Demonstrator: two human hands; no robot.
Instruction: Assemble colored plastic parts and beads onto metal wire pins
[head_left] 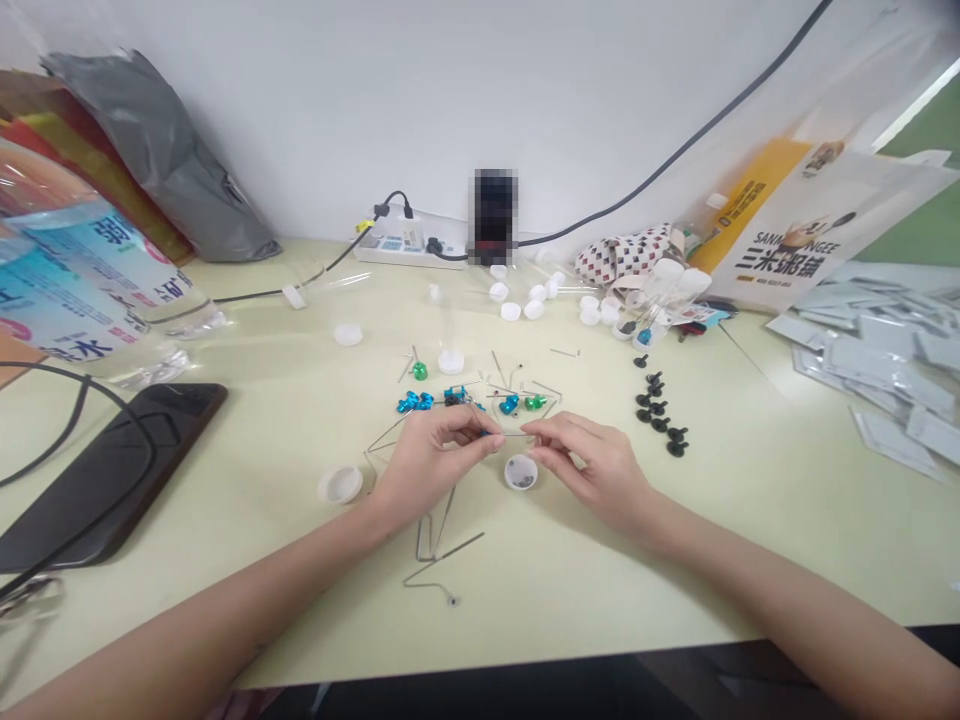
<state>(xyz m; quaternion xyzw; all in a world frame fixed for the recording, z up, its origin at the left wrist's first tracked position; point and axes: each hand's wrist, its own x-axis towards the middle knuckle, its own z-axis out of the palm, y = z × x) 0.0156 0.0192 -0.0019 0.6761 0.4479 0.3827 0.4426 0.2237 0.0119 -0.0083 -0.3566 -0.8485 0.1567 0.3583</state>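
Observation:
Near the middle of the table, my left hand (439,450) pinches one end of a thin metal rod (515,434). The fingers of my right hand (589,462) close on the rod's other end. Just below the rod is a small white cup (520,473) with tiny dark parts inside. Another white cup (344,484) stands left of my left hand. Beyond my hands lie blue metal pieces (415,402), green pieces (535,402) and several thin rods. More bent rods (442,560) lie on the near side.
Black knobs (660,425) form a line at the right, with flat white packets (862,350) farther out. White caps (510,311) and a power strip (409,250) are at the back. A black phone (112,470) and bottles (90,270) occupy the left, a paper bag (795,230) the back right.

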